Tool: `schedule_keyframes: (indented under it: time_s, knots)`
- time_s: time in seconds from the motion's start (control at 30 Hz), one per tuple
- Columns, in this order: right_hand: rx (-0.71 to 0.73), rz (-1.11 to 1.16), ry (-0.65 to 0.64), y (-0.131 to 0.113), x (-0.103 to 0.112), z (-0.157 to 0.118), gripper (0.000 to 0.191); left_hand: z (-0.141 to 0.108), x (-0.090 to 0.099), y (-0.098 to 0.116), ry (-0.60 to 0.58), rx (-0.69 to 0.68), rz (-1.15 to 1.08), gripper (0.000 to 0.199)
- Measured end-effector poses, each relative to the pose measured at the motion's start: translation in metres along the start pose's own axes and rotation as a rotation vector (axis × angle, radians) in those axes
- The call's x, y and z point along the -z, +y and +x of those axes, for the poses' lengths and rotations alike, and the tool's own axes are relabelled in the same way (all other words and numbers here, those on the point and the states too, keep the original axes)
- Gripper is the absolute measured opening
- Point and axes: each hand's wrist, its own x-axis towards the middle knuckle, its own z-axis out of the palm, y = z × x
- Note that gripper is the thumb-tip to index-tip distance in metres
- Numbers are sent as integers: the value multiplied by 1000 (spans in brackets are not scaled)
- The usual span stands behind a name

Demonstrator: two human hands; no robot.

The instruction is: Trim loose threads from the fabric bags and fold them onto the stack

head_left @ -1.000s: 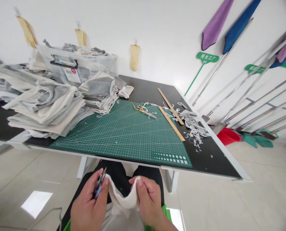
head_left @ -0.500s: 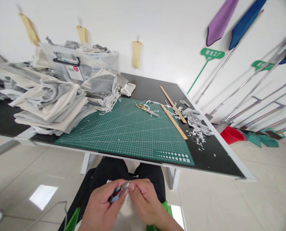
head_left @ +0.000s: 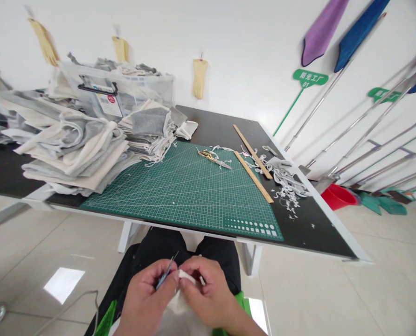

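Pinching the pale cloth [head_left: 183,305] at the bottom centre of the frame, both hands met low over the black trousers [head_left: 162,242]. The fingers of the left hand [head_left: 145,294] were closed around slim blue-handled snips [head_left: 166,274], the point rising past the thumb. The fingers of the right hand [head_left: 210,291] were curled shut on a narrow folded edge of the cloth, and the two thumbs sat close together there.

With metal so near the skin, the hold called for care: the point angled away from the right hand, the edge drawn lightly taut and flat between the two grips, and the fold opened enough to show any stray thread. Knit like this would likely stretch or pucker under a hard pull, so small, gentle shifts suited it best.

Beyond, a green cutting mat [head_left: 152,196] lay across the middle of the surface [head_left: 313,238], with gold-handled scissors [head_left: 210,157] near its far edge. Right of centre were two wooden rulers and a tangle of scraps [head_left: 287,181]. Folded fabric stacks [head_left: 73,161] filled the left, beside a clear bin [head_left: 141,89]; a yellow glove [head_left: 200,78] hung on the wall at upper centre.
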Motion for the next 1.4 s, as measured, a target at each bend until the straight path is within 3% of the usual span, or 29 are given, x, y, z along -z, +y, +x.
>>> schedule_keyframes:
  time_s: [0.13, 0.3, 0.57, 0.67, 1.0, 1.23, 1.4]
  knots:
    - [45, 58, 33, 1, -2, -2, 17, -1, -2, -2, -22, 8, -29, 38]
    - [-58, 186, 133, 10, -15, -6, 28, 4, 5, -7, -174, -95, 217, 37]
    - [-79, 96, 232, 10, -10, -5, 33, 6, 19, -14, -221, -595, 421, 26]
    - [-54, 69, 266, 10, -10, -7, 31, 5, 22, -12, -211, -683, 475, 23]
    - [104, 65, 374, 9, -9, -6, 20, 4, 25, -12, -225, -600, 524, 18]
    - [168, 66, 346, 8, -8, -6, 16, 5, 22, -12, -307, -350, 433, 27]
    - [189, 45, 310, 5, -7, -4, 15, 5, 20, -9, -344, -321, 397, 30]
